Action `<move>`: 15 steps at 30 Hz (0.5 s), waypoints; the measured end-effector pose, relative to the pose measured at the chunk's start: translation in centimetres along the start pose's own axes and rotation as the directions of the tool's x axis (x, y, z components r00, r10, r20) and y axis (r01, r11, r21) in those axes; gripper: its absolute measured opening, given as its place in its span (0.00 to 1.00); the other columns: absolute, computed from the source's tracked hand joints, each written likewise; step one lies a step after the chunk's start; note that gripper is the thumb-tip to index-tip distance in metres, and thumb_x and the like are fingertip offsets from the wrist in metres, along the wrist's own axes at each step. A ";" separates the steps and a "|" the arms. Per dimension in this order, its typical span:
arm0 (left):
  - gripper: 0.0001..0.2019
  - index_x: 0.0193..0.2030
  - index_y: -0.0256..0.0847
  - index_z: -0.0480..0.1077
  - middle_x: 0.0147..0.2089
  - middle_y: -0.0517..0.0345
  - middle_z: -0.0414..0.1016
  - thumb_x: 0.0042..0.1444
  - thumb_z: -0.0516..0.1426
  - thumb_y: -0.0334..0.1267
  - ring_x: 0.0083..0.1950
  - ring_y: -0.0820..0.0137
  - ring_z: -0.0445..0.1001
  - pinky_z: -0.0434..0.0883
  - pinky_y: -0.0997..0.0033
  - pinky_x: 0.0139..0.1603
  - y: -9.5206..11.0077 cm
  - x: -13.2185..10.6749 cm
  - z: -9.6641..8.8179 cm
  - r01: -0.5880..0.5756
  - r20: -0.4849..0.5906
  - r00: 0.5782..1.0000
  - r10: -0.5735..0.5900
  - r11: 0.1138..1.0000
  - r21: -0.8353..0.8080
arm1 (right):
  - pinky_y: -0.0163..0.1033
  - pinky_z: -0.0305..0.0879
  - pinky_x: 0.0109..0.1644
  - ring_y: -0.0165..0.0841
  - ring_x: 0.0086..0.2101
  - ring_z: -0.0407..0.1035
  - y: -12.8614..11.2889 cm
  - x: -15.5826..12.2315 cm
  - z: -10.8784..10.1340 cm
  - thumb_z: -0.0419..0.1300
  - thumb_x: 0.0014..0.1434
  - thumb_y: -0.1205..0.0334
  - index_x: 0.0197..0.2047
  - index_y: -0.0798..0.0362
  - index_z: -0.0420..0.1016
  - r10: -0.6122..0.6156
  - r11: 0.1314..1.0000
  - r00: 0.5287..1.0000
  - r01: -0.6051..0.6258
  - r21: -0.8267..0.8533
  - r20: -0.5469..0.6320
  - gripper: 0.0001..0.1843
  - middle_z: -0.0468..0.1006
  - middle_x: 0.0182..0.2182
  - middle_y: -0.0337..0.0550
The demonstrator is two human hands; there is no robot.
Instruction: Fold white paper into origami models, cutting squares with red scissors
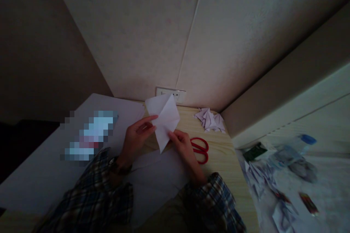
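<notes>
Between my two hands a folded sheet of white paper (167,118) is held up above the wooden table (222,160), its creases showing and one point hanging down. My left hand (138,134) pinches its left edge between thumb and fingers. The lower right edge is gripped by my right hand (182,143), thumb on top; its other fingers are partly hidden. Red-handled scissors (201,150) lie just right of my right hand, their blades out of sight. Below my hands rests a larger white sheet (155,178).
Folded paper pieces (210,120) sit at the table's back right corner. A blurred-out lit screen (94,134) lies on white paper (35,178) at left. A wall socket (179,95) is behind. Beyond the right edge are a clear plastic bottle (294,149) and crumpled papers (259,178).
</notes>
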State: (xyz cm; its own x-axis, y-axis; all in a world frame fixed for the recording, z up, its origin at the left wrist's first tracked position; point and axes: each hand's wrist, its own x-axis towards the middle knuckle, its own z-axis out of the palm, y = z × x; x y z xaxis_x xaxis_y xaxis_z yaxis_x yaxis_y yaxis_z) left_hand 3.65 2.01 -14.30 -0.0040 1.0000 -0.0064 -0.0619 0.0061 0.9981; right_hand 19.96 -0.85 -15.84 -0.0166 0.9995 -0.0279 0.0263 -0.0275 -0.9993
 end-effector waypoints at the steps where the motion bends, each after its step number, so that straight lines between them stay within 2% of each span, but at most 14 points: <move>1: 0.19 0.45 0.39 0.79 0.30 0.63 0.72 0.44 0.66 0.39 0.36 0.70 0.71 0.71 0.71 0.44 0.0 0.0 0.0 -0.014 -0.010 1.000 0.014 1.000 0.006 | 0.35 0.60 0.26 0.31 0.22 0.63 -0.1 0.0 0.1 0.60 0.54 0.43 0.21 0.52 0.72 -0.002 1.000 1.000 0.002 0.001 0.013 0.22 0.72 0.19 0.37; 6: 0.18 0.45 0.39 0.78 0.31 0.62 0.71 0.45 0.65 0.39 0.37 0.69 0.71 0.72 0.69 0.46 0.3 0.0 0.0 -0.057 -0.061 0.996 0.058 0.998 0.025 | 0.35 0.63 0.29 0.32 0.24 0.67 -0.2 0.0 0.2 0.59 0.55 0.45 0.23 0.52 0.74 -0.019 0.999 1.000 0.020 -0.024 0.025 0.20 0.75 0.21 0.38; 12: 0.18 0.47 0.41 0.78 0.34 0.60 0.76 0.46 0.66 0.39 0.39 0.68 0.73 0.72 0.69 0.45 -0.2 -0.1 0.0 -0.035 -0.053 0.998 0.036 0.999 0.017 | 0.34 0.55 0.26 0.30 0.20 0.60 0.4 0.0 0.2 0.59 0.57 0.53 0.18 0.51 0.67 -0.076 0.987 0.994 0.063 -0.146 -0.084 0.19 0.67 0.16 0.34; 15: 0.19 0.47 0.41 0.78 0.35 0.59 0.77 0.45 0.67 0.39 0.39 0.68 0.73 0.72 0.70 0.44 -0.4 0.0 -0.1 -0.013 -0.054 0.998 0.011 0.999 -0.035 | 0.35 0.60 0.29 0.32 0.24 0.65 0.4 -0.2 0.4 0.57 0.59 0.55 0.24 0.51 0.71 -0.120 0.976 0.984 0.092 -0.199 -0.133 0.14 0.72 0.20 0.36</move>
State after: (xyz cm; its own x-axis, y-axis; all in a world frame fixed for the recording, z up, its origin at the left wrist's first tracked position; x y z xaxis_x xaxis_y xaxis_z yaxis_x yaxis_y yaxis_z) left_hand 3.53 2.05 -14.73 -0.0585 0.9983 0.0016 -0.0963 -0.0073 0.9953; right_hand 19.61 -1.06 -16.24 0.1132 0.9889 0.0959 0.2226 0.0688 -0.9725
